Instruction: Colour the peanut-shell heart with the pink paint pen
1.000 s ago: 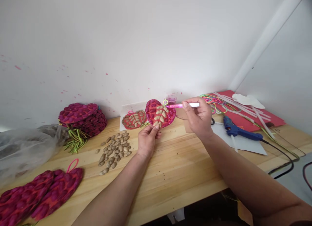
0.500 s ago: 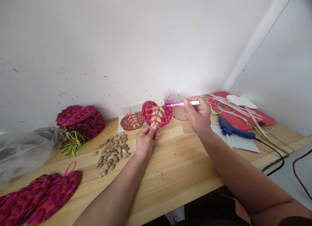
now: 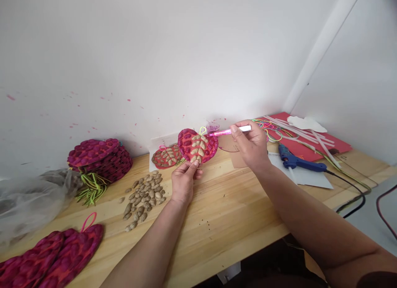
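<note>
My left hand (image 3: 183, 181) pinches the lower edge of a red heart-shaped piece (image 3: 189, 150) and holds it up above the table, tilted toward me. Peanuts cover its face: magenta ones on both sides, plain tan ones in a leaf-like pattern down the middle. A yellow-green loop (image 3: 202, 130) stands at its top. Between the fingertips of my right hand (image 3: 251, 145) is a pink-and-white marker-like stick (image 3: 225, 132), its kind unclear. The stick's pink tip points left at the heart's upper right edge; whether they touch I cannot tell.
Loose peanuts (image 3: 145, 195) lie left of my left hand. A magenta peanut-covered stack (image 3: 99, 157) and more such pieces (image 3: 74, 253) are farther left. Behind are another peanut piece (image 3: 167, 156) and a small pink-stained cup (image 3: 213, 127). At right lies a blue glue gun (image 3: 300, 162) with its cord.
The view has shifted slightly. Both hands keep their grips, and the stick's tip stays close to the heart's upper right edge.
</note>
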`<state>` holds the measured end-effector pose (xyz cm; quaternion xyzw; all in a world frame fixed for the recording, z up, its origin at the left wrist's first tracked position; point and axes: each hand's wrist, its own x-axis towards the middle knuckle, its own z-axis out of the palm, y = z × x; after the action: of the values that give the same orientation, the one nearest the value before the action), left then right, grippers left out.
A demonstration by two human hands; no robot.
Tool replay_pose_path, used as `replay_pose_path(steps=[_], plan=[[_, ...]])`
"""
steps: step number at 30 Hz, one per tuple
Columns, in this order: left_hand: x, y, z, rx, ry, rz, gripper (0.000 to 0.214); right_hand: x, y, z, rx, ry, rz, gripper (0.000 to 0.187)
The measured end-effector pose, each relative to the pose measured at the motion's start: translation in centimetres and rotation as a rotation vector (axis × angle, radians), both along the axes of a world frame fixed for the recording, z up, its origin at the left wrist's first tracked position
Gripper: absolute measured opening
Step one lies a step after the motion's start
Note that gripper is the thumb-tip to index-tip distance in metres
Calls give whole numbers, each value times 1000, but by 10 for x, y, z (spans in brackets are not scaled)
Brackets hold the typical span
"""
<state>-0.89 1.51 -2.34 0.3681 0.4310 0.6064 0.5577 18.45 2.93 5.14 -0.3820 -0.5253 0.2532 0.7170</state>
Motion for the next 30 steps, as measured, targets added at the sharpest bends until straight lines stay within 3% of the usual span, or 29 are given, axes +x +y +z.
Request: replay_pose_path(steps=[7, 10, 30], plan=[[-2, 0, -3, 20, 44, -13, 45, -4, -6, -1, 197, -286, -168, 21], [-2, -1, -1, 32, 79, -21, 43, -4, -4, -6, 259, -377, -174, 15], [-3, -1, -3, 167, 303, 21, 32, -9, -10, -9, 376, -501, -153, 4]])
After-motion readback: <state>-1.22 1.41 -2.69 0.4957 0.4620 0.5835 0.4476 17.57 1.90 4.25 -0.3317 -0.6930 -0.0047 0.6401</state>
